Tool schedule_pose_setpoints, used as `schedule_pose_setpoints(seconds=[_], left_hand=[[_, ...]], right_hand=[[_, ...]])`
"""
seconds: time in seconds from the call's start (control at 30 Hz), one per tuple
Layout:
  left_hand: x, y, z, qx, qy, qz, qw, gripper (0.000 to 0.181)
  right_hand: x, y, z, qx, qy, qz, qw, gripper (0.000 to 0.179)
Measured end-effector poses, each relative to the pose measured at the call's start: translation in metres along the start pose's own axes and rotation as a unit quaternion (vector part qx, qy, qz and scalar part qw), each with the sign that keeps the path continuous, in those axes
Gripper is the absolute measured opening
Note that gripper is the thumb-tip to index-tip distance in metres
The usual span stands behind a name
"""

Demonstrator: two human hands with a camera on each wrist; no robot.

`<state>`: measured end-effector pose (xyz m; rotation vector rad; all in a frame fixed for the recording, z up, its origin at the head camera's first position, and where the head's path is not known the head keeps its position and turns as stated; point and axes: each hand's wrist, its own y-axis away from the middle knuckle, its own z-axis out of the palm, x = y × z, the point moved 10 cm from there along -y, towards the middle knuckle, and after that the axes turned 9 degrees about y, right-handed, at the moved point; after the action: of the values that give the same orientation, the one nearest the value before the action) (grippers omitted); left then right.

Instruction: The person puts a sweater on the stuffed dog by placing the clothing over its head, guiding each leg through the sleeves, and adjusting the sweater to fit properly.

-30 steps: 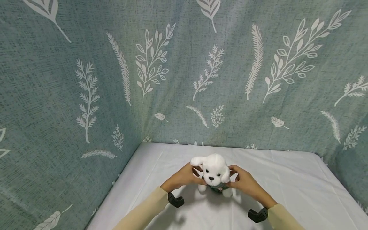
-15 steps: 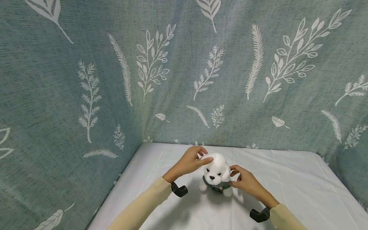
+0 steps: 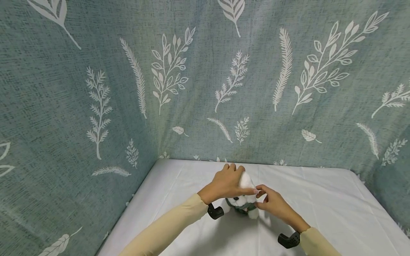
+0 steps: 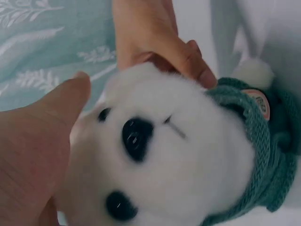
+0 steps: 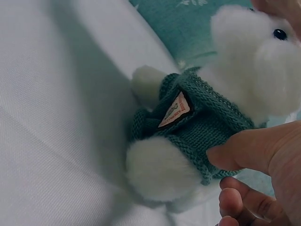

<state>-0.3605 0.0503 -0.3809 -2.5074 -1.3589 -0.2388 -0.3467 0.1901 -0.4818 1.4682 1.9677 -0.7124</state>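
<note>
A white plush dog (image 3: pixel 246 180) in a green knitted sweater (image 5: pixel 204 134) stands on the white-covered table, facing the wearer. My left hand (image 3: pixel 225 184) lies over the top of its head, thumb stretched across the face and covering the eyes in the head view. The left wrist view shows the dog's black nose (image 4: pixel 137 139) and eyes close up, the left thumb straight beside them. At the dog's other side my right hand (image 3: pixel 274 203) holds its body, thumb on the sweater and fingers curled behind. A small printed label (image 5: pixel 175 112) sits on the sweater's chest.
White cloth (image 3: pixel 320 206) covers the tabletop. Blue-green fabric with white leaf prints (image 3: pixel 198 89) hangs at the back and on both sides. A black device (image 3: pixel 215 211) is strapped at the left wrist, another (image 3: pixel 289 240) at the right.
My left hand has let go of the dog's ear and side, risen, and moved right onto its head. My right hand stays at the dog's side. The dog stands in the same spot.
</note>
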Motion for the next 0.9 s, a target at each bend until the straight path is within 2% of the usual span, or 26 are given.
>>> schedule_pose_setpoints(seconds=[0.23, 0.5, 0.63, 0.73, 0.9], left_hand=[[0.0025, -0.0029, 0.0065, -0.015, 0.012, 0.003, 0.9998, 0.075], [0.0015, -0.0063, 0.0044, -0.018, 0.07, 0.049, 0.9962, 0.066], [-0.0025, -0.0084, 0.0023, -0.032, 0.098, 0.08, 0.9914, 0.061], [-0.0032, -0.0081, 0.0005, -0.055, 0.114, 0.113, 0.9855, 0.058], [-0.0011, -0.0056, -0.0008, -0.097, 0.139, 0.18, 0.9689, 0.057]], right_hand=[[-0.0012, 0.0009, -0.001, -0.002, -0.012, 0.004, 0.9999, 0.048], [0.0012, -0.0001, -0.0027, -0.003, -0.015, 0.008, 0.9999, 0.048], [0.0036, 0.0006, -0.0016, -0.013, -0.026, 0.008, 0.9996, 0.044], [0.0051, 0.002, -0.0021, -0.016, -0.033, 0.01, 0.9993, 0.041], [0.0072, 0.0029, -0.0039, -0.011, -0.03, 0.019, 0.9993, 0.039]])
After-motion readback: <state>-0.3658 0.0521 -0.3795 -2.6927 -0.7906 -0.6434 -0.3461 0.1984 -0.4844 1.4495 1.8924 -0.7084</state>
